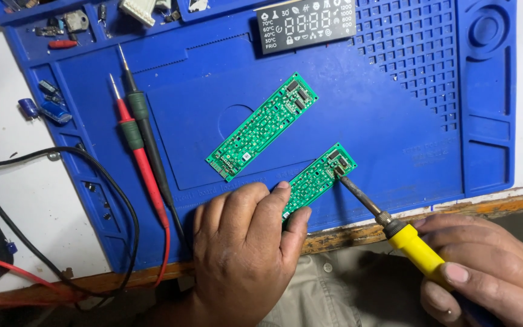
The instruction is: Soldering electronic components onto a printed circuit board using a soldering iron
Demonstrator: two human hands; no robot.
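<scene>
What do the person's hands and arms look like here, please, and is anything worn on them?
Both hands are bare: no gloves, rings, watch or wristband show. The left hand is seen from the back down to the wrist, with no sleeve in view. The right hand shows short, plain fingernails, and its wrist runs out of the picture. Light beige clothing with a button lies below them.

A second green circuit board (263,127) lies on the blue mat (394,139); red probe (137,151) and black probe (149,139) beside it; display panel (305,24) above.
</scene>
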